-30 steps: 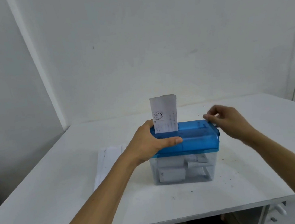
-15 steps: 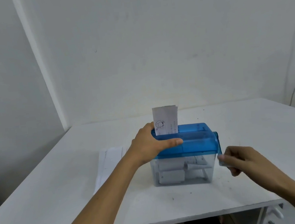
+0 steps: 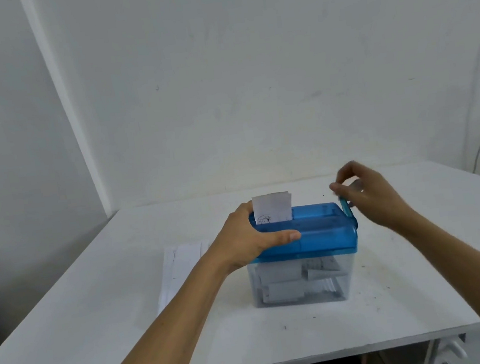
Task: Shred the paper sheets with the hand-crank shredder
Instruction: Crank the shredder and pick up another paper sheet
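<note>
Shredder [image 3: 325,230] under left hand [image 3: 249,237], crank [image 3: 345,207] in right hand [image 3: 370,194]

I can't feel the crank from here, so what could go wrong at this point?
1. The paper in the slot looks several layers thick and may jam. The right hand pinches the crank by fingertips only, so it could slip.
2. The left hand grips the blue lid with fingers right beside the paper, near the slot.
3. The clear bin already holds much paper, which may back up under the cutters.
</note>
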### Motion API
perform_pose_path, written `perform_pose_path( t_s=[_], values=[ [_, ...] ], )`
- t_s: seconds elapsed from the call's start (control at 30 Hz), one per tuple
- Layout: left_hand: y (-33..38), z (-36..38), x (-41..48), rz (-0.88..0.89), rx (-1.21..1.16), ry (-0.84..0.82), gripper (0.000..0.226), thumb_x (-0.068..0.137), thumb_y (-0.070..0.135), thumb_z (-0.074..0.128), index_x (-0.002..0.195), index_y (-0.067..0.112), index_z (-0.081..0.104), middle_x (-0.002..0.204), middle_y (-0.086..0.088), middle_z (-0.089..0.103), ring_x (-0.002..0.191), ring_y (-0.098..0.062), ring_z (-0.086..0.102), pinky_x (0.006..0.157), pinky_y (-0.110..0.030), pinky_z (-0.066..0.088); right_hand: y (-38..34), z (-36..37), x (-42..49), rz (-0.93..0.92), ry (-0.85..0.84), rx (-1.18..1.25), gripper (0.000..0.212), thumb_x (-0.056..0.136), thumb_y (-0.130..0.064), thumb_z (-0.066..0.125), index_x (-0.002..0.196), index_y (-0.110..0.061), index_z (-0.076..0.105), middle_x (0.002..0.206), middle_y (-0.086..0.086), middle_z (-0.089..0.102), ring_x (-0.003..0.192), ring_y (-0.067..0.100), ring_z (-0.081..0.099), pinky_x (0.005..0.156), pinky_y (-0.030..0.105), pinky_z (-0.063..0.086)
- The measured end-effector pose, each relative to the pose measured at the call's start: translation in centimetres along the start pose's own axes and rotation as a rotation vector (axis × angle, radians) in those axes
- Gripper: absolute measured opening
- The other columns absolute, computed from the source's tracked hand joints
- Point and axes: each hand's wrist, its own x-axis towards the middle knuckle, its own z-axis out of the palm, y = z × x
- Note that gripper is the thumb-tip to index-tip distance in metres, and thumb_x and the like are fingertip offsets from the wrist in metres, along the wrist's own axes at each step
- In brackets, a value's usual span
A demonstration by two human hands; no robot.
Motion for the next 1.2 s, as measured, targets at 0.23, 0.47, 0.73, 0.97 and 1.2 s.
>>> perform_pose_path(
  t_s=[0.23, 0.47, 0.73, 0.97, 1.2],
  values=[
    [-0.3, 0.3, 0.1, 0.0, 0.059, 0.052, 0.087, 0.048, 0.072, 0.077, 0.121, 0.039, 0.044, 0.11, 0.026, 0.051, 0.102, 0.002, 0.051, 0.089, -0.026, 0.051, 3.8, 4.2, -3.8, 0.212, -0.085, 0.009, 0.017, 0.101, -0.008, 0.051, 0.087, -0.007, 0.061, 0.077, 0.009, 0.065, 0.068, 0.023, 0.061, 0.056, 0.03, 0.052],
    [-1.3, 0.5, 0.6, 0.013, 0.132, 0.094, 0.103, 0.033, 0.095, 0.068, 0.121, 0.044, 0.048, 0.118, 0.021, 0.054, 0.111, -0.009, 0.054, 0.097, -0.042, 0.054, 3.1, 2.4, -9.0, 0.296, -0.154, 0.141, 0.059, 0.106, -0.041, 0.03, 0.086, 0.006, 0.06, 0.061, 0.01, 0.064, 0.048, 0.014, 0.055, 0.055, 0.026, 0.05],
    [-0.6, 0.2, 0.3, 0.007, 0.201, 0.071, 0.079, 0.042, 0.088, 0.067, 0.108, 0.05, 0.048, 0.118, 0.024, 0.052, 0.112, -0.009, 0.053, 0.102, -0.045, 0.049, -1.1, -5.3, -8.3, -0.025, -0.523, -0.264, 0.025, 0.081, -0.046, 0.074, 0.077, -0.023, 0.068, 0.07, 0.001, 0.066, 0.058, 0.013, 0.054, 0.056, 0.025, 0.042],
    [-0.7, 0.0, 0.4, 0.01, 0.169, 0.053, 0.082, 0.042, 0.085, 0.071, 0.112, 0.048, 0.05, 0.122, 0.026, 0.052, 0.117, -0.005, 0.052, 0.106, -0.043, 0.046, -3.1, -6.7, -3.0, -0.081, -0.289, -0.12, 0.025, 0.083, -0.047, 0.068, 0.091, -0.023, 0.072, 0.079, -0.002, 0.07, 0.07, 0.012, 0.064, 0.067, 0.029, 0.054],
    [-0.8, 0.0, 0.2, 0.02, 0.158, 0.046, 0.085, 0.046, 0.082, 0.074, 0.118, 0.044, 0.052, 0.121, 0.024, 0.051, 0.115, -0.003, 0.052, 0.103, -0.041, 0.049, 0.5, -0.3, -0.4, 0.014, -0.069, 0.132, 0.011, 0.097, -0.025, 0.061, 0.099, -0.014, 0.06, 0.094, 0.003, 0.067, 0.081, 0.018, 0.067, 0.063, 0.026, 0.058]
  ],
)
